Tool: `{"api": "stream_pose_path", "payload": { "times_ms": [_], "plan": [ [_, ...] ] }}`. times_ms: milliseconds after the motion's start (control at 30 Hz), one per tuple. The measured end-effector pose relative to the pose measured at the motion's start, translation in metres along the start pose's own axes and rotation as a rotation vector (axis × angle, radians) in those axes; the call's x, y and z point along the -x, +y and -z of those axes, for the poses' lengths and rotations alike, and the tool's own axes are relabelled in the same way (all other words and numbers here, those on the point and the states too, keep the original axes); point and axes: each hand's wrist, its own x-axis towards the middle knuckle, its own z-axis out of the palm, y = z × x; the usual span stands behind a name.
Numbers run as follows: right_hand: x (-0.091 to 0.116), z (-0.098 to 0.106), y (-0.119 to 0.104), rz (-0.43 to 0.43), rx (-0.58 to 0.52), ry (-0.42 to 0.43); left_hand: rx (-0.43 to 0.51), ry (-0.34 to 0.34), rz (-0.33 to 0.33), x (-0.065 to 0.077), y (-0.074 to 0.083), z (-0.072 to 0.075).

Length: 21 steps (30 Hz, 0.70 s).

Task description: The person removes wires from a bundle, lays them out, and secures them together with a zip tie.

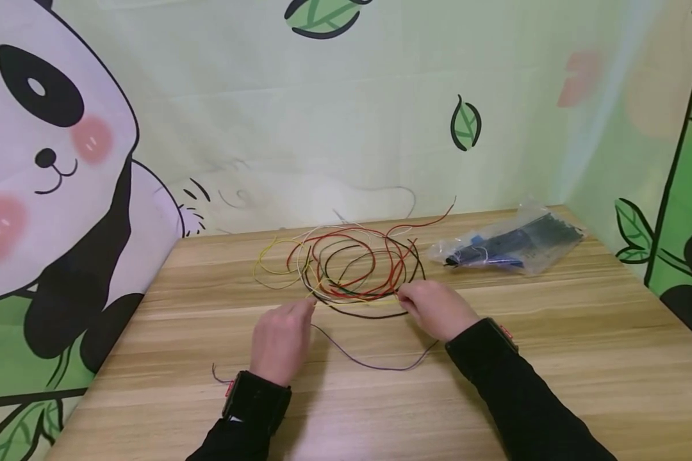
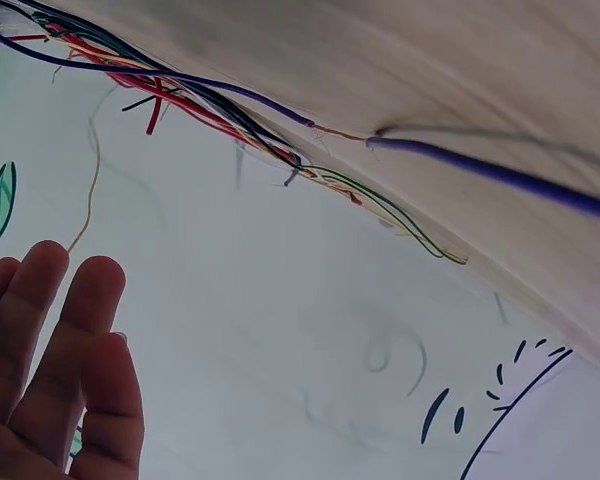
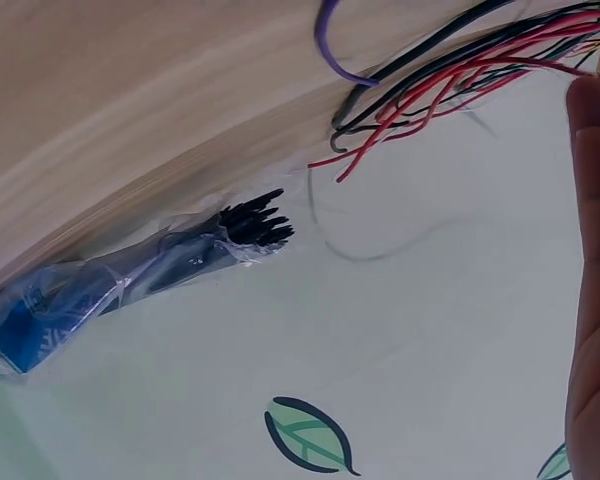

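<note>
A thin yellow wire (image 2: 93, 190) runs up from the fingertips of my left hand (image 1: 282, 339); thumb and fingers pinch it at the near edge of a loose tangle of wires (image 1: 354, 296). Opposite, my right hand (image 1: 438, 310) pinches the yellow wire's other stretch, its fingertips right at the tangle in the right wrist view. Red, black, white, yellow and green strands make up the tangle. Nearer than it, a purple wire (image 1: 380, 368) curves over the table, passing behind both hands; a bare copper stretch (image 2: 338, 132) shows along it.
A clear plastic bag (image 1: 530, 240) holding a bundle of black strips and a blue label lies at the back right of the wooden table (image 1: 167, 333). Behind stands a pale printed backdrop (image 1: 346, 128) with a panda and leaves. One red wire end sticks up toward it.
</note>
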Motion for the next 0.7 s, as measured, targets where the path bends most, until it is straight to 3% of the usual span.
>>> {"api": "stream_pose_path", "payload": {
  "times_ms": [433, 700],
  "plan": [
    [0.002, -0.004, 0.005, -0.088, 0.017, -0.057, -0.008, 0.008, 0.067, 0.0, -0.01, 0.007],
    [0.007, -0.004, 0.011, -0.166, 0.07, -0.074, -0.021, 0.033, 0.187, -0.001, -0.015, 0.011]
  ]
}}
